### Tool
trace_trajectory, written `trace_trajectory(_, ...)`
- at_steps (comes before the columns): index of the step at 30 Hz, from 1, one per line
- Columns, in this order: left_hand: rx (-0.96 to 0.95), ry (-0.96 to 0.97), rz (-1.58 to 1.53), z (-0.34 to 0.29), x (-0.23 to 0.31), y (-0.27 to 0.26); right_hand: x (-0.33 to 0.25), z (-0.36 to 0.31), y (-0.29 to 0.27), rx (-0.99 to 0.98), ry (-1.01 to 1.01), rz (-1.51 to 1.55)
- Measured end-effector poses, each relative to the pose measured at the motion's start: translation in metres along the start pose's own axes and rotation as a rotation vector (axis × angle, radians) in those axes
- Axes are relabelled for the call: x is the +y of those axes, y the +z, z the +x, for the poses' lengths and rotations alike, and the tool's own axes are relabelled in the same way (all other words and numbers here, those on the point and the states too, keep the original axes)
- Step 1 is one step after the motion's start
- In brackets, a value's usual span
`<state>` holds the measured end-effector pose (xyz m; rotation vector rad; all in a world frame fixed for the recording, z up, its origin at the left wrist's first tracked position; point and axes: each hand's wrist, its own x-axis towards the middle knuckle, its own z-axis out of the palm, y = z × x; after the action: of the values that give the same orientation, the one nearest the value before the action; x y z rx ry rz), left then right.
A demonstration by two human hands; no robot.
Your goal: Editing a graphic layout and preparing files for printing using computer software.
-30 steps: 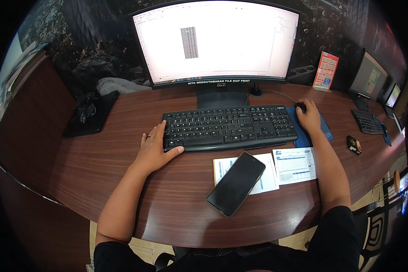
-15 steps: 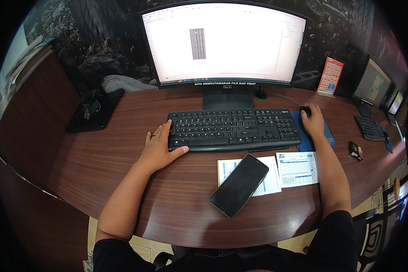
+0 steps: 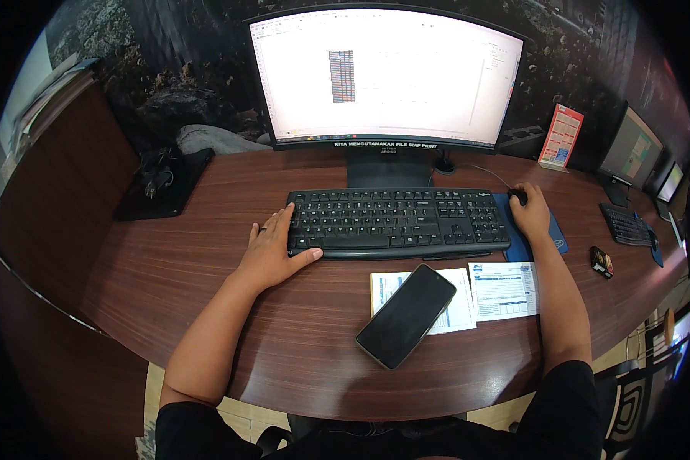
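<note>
My left hand (image 3: 270,257) rests at the left end of a black keyboard (image 3: 399,222), fingers spread along its side and thumb on its front edge. At the other side, my right hand (image 3: 532,216) is curled over a dark computer mouse (image 3: 520,197), mostly hidden under the palm, on a blue mouse pad (image 3: 523,244). Behind the keyboard a curved monitor (image 3: 422,84) shows a white page with a narrow dark table of rows. A black smartphone (image 3: 406,316) lies screen-down-dark, tilted, partly over printed papers (image 3: 461,307) in front of the keyboard.
Another printed form (image 3: 503,290) lies beside my right forearm. A small dark box (image 3: 601,261) and an upright red-and-white card (image 3: 562,136) stand to the right, near a second keyboard (image 3: 625,225) and monitor (image 3: 631,149). A black flat device with cables (image 3: 161,184) sits far left by a wooden partition (image 3: 61,192).
The whole view has shifted a little, so the monitor and keyboard appear slightly further right and lower. Both hands keep their places on the keyboard and mouse.
</note>
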<state>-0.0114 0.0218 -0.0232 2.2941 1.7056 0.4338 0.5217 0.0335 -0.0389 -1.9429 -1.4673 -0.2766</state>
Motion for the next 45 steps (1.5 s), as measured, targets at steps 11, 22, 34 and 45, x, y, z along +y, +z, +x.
trace_trajectory(11, 0.009, 0.006, -0.001, 0.0005, -0.0009, 0.0008, 0.0032, 0.0009, 0.0012, 0.009, -0.027, 0.028)
trace_trajectory(22, 0.005, 0.009, -0.009, 0.0006, -0.0023, 0.0023, 0.0016, 0.0004, 0.0000, -0.010, -0.007, 0.006)
trace_trajectory(34, -0.007, 0.005, 0.006, 0.0004, -0.0024, 0.0016, 0.0057, 0.0016, 0.0019, -0.013, -0.031, 0.024)
trace_trajectory(45, -0.009, -0.002, 0.005, 0.0004, 0.0000, 0.0005, 0.0073, 0.0022, 0.0030, -0.011, -0.035, 0.012)
